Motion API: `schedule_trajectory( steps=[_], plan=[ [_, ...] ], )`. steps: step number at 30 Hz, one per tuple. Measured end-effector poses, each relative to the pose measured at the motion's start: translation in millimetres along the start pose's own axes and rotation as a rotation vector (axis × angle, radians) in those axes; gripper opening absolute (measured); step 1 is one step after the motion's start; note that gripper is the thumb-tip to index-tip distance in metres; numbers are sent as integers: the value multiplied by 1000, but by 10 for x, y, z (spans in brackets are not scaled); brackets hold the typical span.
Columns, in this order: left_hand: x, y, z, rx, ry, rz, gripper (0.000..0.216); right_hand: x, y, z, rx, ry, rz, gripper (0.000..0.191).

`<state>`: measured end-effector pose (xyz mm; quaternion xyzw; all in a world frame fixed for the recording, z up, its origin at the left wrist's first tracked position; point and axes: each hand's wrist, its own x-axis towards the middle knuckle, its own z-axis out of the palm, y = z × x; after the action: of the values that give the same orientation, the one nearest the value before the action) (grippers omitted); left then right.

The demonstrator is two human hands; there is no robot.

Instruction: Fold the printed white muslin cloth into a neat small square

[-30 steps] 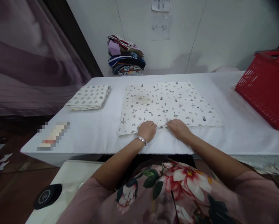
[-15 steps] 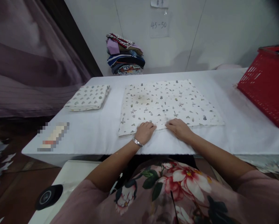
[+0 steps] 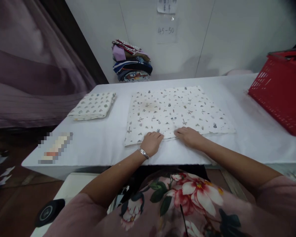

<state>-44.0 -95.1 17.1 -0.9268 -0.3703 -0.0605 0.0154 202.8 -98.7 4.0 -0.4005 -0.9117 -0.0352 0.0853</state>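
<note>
A white cloth (image 3: 162,110) printed with small grey-green motifs lies spread on the white-covered table, with a faint brownish patch at its left. At the middle of its near edge, my left hand (image 3: 151,144), a silver bracelet on the wrist, has its fingers curled over the fabric. A short gap to the right, my right hand (image 3: 189,136) grips the same edge, its fingertips bent down on the cloth. Both thumbs are mostly hidden. Between the hands the edge is slightly raised. A folded cloth (image 3: 93,104) with grey-green prints sits to the left.
A red plastic basket (image 3: 281,95) stands at the table's right. Against the back wall is a stack of folded fabrics (image 3: 132,62). A blurred-out item (image 3: 56,148) lies near the front left corner of the table (image 3: 88,153). Below left is a white surface with a black round object (image 3: 49,212).
Both hands stay at the cloth's near edge with little movement. The strip between them looks a little flatter. The whole view has shifted slightly.
</note>
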Motion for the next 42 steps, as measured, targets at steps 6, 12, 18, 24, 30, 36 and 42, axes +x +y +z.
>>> schedule_trajectory(
  steps=[6, 12, 18, 24, 30, 36, 42],
  plan=[
    [42, 58, -26, 50, 63, -27, 30, -9, -16, -41, -29, 140, 31, 26],
    [-87, 80, 70, 26, 37, -40, 31, -148, -57, 41, -26, 98, 16, 29],
    [-143, 65, 84, -80, 47, -72, 32, -135, -134, -11, 8, 47, 70, 31],
    [-158, 92, 85, -129, 54, -96, 31, 45, -378, -41, 214, 140, 5, 43],
    [-276, 19, 102, -122, 66, -154, 25, 56, -481, 181, 294, 227, -60, 37],
    [-616, -335, 11, -91, 72, -385, 24, -23, -404, 293, 327, 233, -44, 41],
    [-1070, -764, -131, -61, 96, -670, 24, -57, -423, 280, 467, 113, 36, 43]
  ],
)
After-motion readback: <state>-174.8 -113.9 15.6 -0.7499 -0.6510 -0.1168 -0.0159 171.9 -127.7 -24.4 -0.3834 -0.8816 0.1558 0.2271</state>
